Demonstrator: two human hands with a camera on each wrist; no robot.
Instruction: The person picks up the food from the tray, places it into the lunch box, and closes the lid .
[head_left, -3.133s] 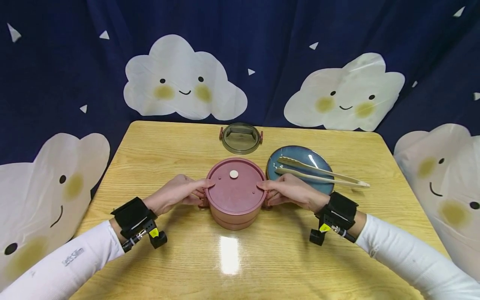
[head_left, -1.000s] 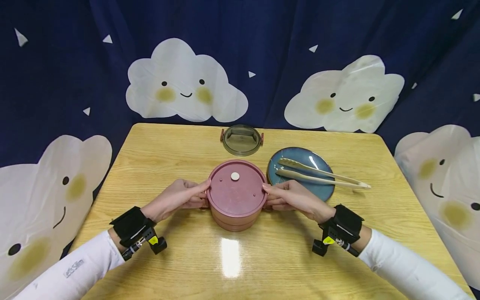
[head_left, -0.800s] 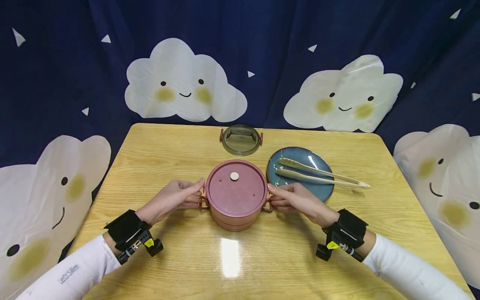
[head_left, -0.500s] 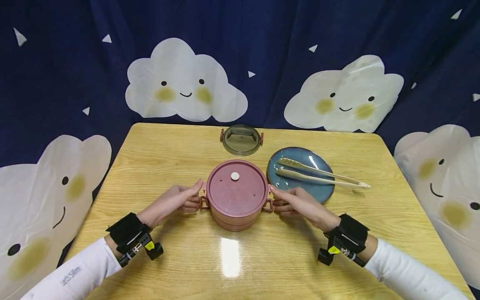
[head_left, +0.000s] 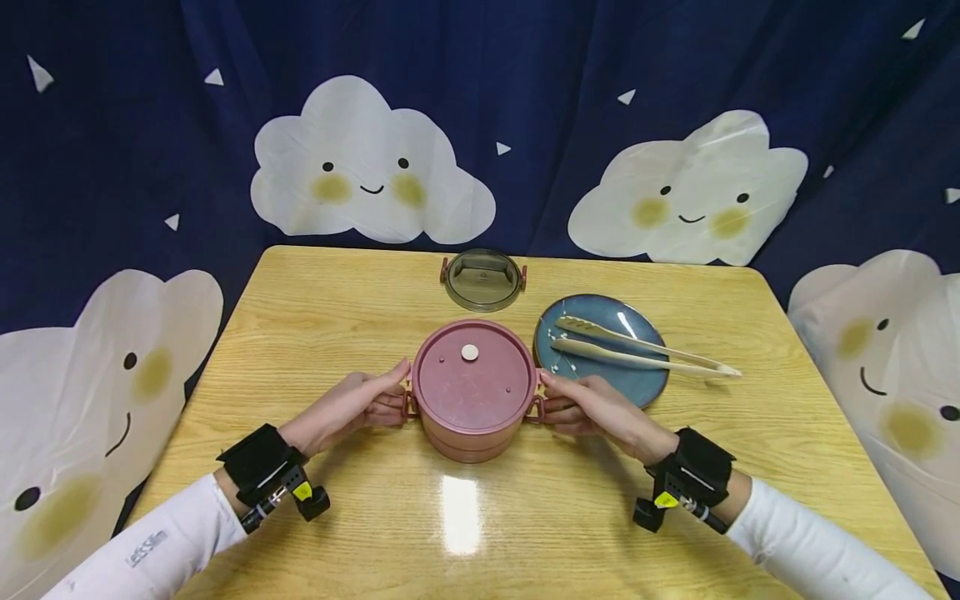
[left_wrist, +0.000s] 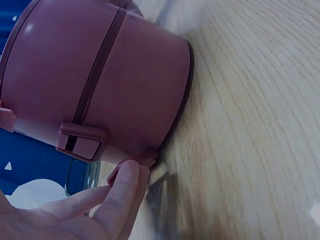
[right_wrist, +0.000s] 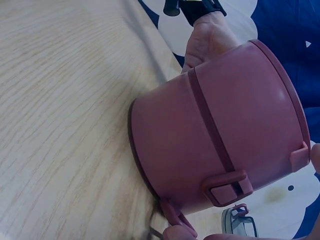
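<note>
A wooden counter [head_left: 315, 325] carries everything in front of a dark blue curtain printed with white clouds. At its middle stands a round pink lidded container [head_left: 471, 388], upright and resting on the counter. The left hand [head_left: 347, 406] pinches the latch loop on the container's left side, and the right hand [head_left: 600, 406] pinches the loop on the right. Just right of the container a blue plate [head_left: 645, 383] holds wooden tongs [head_left: 637, 346]; behind it lies a smoky clear lid [head_left: 482, 279].
</note>
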